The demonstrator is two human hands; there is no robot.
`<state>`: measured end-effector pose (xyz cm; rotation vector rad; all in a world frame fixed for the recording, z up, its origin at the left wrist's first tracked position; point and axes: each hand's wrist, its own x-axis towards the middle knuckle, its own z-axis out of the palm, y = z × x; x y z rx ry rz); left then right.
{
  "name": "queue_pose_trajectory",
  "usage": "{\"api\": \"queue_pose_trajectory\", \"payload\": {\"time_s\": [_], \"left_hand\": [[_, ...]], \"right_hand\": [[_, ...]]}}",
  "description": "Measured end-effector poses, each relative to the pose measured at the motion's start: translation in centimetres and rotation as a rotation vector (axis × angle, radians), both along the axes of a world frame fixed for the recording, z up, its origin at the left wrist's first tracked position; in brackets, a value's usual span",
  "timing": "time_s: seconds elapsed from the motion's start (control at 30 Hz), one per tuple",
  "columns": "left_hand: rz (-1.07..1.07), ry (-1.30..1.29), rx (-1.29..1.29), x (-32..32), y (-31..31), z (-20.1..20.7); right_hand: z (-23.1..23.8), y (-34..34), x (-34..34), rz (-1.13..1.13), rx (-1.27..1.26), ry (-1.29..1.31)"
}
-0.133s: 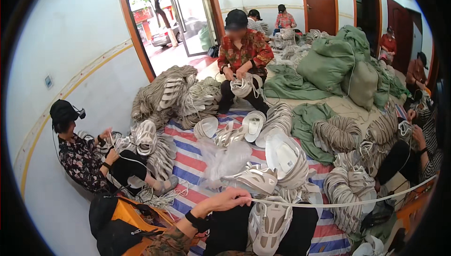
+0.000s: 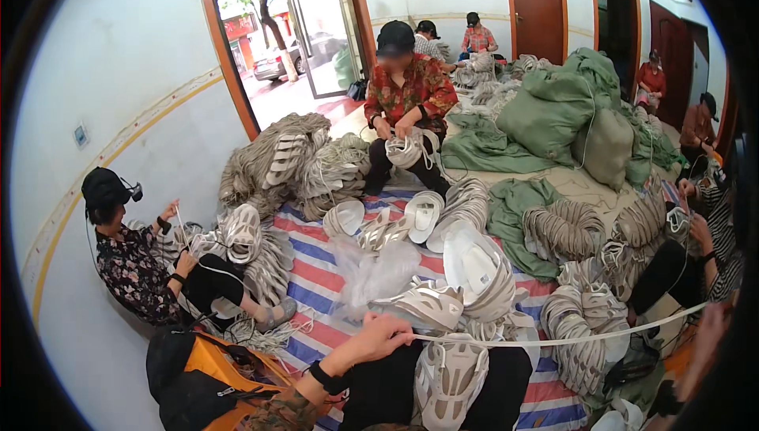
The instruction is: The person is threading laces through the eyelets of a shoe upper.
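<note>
A grey-and-white shoe upper point(image 2: 451, 383) lies upright across my lap, between my dark trouser legs. Above its top edge my left hand point(image 2: 379, 338) pinches a flat white shoelace point(image 2: 553, 343). The lace stretches taut from there to the far right, where it meets my right hand point(image 2: 706, 344). That hand is smeared by motion and its fingers are indistinct, but the tight lace ends at it. Just beyond the upper on my lap are another shoe upper point(image 2: 427, 304) and a nested stack of white-lined uppers point(image 2: 481, 269).
A striped plastic sheet point(image 2: 316, 269) covers the floor. Clear plastic film point(image 2: 375, 273) lies ahead, an orange-and-black bag point(image 2: 209, 379) beside my left arm. Bundled uppers point(image 2: 581, 320) stand right. Co-workers sit at left point(image 2: 130, 257), ahead point(image 2: 407, 99) and right point(image 2: 704, 233). Green sacks point(image 2: 553, 111) are piled behind.
My right hand has come into view at the right edge. My left hand has shifted slightly left, still pinching the lace. The co-worker at left has raised one hand with a lace.
</note>
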<state>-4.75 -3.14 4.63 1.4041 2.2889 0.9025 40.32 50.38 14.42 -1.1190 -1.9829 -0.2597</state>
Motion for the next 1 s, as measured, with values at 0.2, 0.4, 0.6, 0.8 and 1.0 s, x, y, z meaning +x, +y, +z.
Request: {"api": "queue_pose_trajectory", "payload": {"time_s": [0.2,0.4,0.6,0.8,1.0], "left_hand": [[-0.162,0.138,0.058,7.5,5.2,0.4],[-0.143,0.060,-0.158,8.6,5.8,0.5],[-0.153,-0.423,-0.215,8.6,2.3,-2.5],[-0.111,-0.455,-0.174,10.3,3.0,-3.4],[0.016,-0.678,-0.168,11.3,3.4,-4.1]], "right_hand": [[-9.1,-19.9,-17.4,1.050,-1.105,0.187],[-11.6,-33.3,-23.8,1.069,-1.748,0.071],[-14.9,-31.8,-20.0,1.086,-1.616,-0.139],[-14.8,-32.1,-19.5,1.099,-1.450,-0.202],[-15.3,-33.2,-20.6,1.091,-1.862,0.124]]}}
